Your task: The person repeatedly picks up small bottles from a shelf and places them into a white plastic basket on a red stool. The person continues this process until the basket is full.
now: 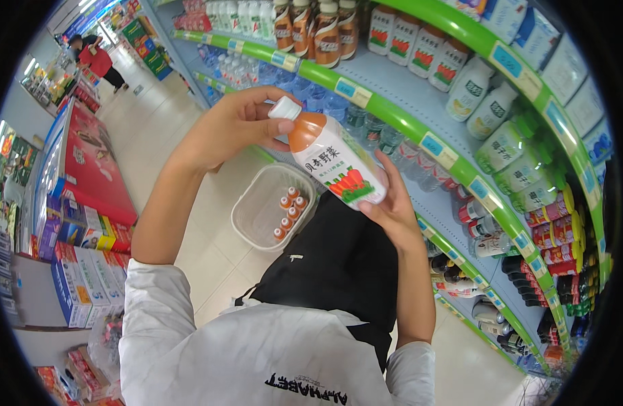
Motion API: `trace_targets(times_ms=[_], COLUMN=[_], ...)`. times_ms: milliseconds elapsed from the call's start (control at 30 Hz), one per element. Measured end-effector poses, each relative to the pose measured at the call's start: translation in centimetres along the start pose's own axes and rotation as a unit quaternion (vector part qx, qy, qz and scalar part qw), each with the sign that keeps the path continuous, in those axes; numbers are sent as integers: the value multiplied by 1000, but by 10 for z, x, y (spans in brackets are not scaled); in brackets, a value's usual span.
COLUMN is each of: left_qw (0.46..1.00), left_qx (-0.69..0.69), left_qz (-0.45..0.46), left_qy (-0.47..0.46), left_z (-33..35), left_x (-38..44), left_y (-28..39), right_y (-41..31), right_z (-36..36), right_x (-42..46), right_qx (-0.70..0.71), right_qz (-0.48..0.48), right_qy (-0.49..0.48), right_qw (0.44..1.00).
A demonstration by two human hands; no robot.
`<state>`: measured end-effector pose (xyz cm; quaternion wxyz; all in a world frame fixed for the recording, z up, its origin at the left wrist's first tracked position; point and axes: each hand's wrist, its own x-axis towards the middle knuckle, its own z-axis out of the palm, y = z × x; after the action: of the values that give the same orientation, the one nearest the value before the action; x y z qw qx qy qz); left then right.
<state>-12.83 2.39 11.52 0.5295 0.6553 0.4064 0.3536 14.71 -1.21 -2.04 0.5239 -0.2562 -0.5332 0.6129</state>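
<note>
A plastic bottle of orange juice with a white cap lies tilted between my two hands, its printed vegetable label facing up. My left hand grips the neck just below the cap. Around the bottle's base are the thumb and fingers of my right hand. Below, on the tiled floor, stands a whitish plastic tub holding several small orange bottles with white caps. Matching juice bottles line the shelf ahead of me.
Green-edged shelves curve along the front and right, carrying several kinds of bottled drinks. A red-topped chest and stacked cartons flank the aisle at left. Farther down the aisle is a person in a red garment.
</note>
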Motion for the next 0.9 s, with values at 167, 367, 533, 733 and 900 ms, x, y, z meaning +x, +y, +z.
trace_targets(times_ms=[167, 367, 533, 733, 900], left_qw=[956, 915, 878, 863, 861], left_qx=[268, 342, 363, 305, 274], left_qz=[12, -128, -245, -336, -361], left_qy=[116, 172, 193, 222, 229], left_z=[-17, -45, -42, -15, -4], left_x=[-17, -32, -44, -43, -32], left_y=[-92, -279, -419, -535, -599], right_y=[77, 126, 123, 115, 115], right_z=[-43, -109, -129, -115, -108], right_x=[11, -31, -43, -24, -13], right_qx=[-407, -732, -714, -750, -762], right_qz=[86, 104, 141, 199, 240], right_qy=[50, 66, 101, 84, 70], right_qw=[908, 670, 678, 625, 598])
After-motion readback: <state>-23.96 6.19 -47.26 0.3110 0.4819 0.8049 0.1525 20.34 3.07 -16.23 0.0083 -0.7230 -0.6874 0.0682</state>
